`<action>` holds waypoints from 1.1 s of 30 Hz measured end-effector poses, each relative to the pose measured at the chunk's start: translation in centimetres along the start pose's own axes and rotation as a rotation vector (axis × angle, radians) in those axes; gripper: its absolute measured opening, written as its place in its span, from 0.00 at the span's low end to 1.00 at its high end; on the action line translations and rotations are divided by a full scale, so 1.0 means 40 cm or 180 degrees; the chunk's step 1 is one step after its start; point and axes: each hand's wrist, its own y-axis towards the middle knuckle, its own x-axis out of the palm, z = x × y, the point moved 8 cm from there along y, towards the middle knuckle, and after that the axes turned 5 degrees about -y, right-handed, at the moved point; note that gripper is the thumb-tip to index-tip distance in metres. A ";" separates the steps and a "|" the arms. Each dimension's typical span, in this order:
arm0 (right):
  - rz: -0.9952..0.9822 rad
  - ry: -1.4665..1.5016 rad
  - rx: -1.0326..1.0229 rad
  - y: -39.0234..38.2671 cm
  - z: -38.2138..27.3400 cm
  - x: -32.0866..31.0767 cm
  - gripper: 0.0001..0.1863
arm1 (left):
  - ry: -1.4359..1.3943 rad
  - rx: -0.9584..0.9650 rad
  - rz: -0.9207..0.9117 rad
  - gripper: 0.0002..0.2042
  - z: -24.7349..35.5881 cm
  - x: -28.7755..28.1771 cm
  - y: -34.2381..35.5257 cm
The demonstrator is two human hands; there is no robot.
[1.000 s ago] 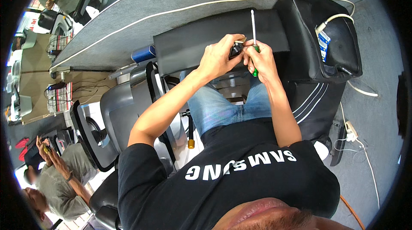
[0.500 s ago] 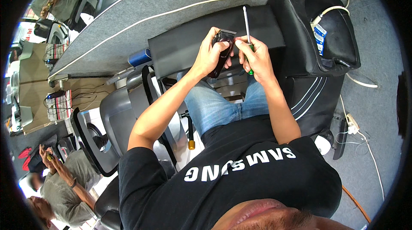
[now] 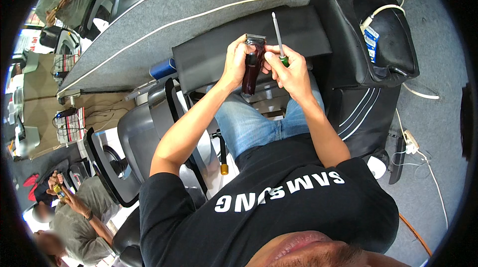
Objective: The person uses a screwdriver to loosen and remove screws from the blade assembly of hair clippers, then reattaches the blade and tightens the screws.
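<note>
My left hand (image 3: 236,60) grips a dark red hair clipper (image 3: 252,65) upright, its metal blade head at the top. My right hand (image 3: 289,67) touches the clipper's upper side with its fingertips and also holds a screwdriver (image 3: 277,33) with a green handle, its metal shaft pointing up and away from me. Both hands are held over my lap above my blue jeans, in front of a black padded surface (image 3: 209,58).
A black bag (image 3: 368,43) with a white cable and a blue-white box stands at the right. A grey carpeted ledge (image 3: 149,23) with a white cord runs behind. Chairs (image 3: 139,137) stand at my left. Another person (image 3: 74,212) sits at lower left. A power strip (image 3: 411,142) lies on the floor.
The clipper has turned upright in my left hand, its red body now showing. Both hands sit slightly lower in view, the screwdriver still in my right hand.
</note>
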 end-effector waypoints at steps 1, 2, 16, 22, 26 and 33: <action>0.0000 -0.0036 0.0009 0.000 0.001 0.001 0.18 | -0.0017 0.0020 0.0031 0.21 0.000 -0.003 0.000; 0.0019 -0.0074 0.0016 -0.001 -0.002 0.001 0.18 | -0.0014 0.0030 0.0037 0.21 0.000 -0.003 0.001; 0.0198 -0.0387 -0.0333 -0.014 0.007 0.017 0.18 | -0.0425 0.0010 0.0122 0.14 -0.029 -0.018 0.014; 0.0650 -0.0494 -0.0684 -0.066 0.069 0.035 0.20 | -0.0901 -0.0423 0.0476 0.21 -0.084 -0.043 0.021; 0.0709 -0.0737 -0.0970 -0.091 0.157 0.049 0.20 | -0.0982 -0.0680 0.0719 0.21 -0.075 -0.057 0.014; 0.0349 -0.0533 -0.0920 -0.134 0.173 0.076 0.21 | -0.0809 -0.0898 0.0553 0.21 -0.110 -0.061 0.004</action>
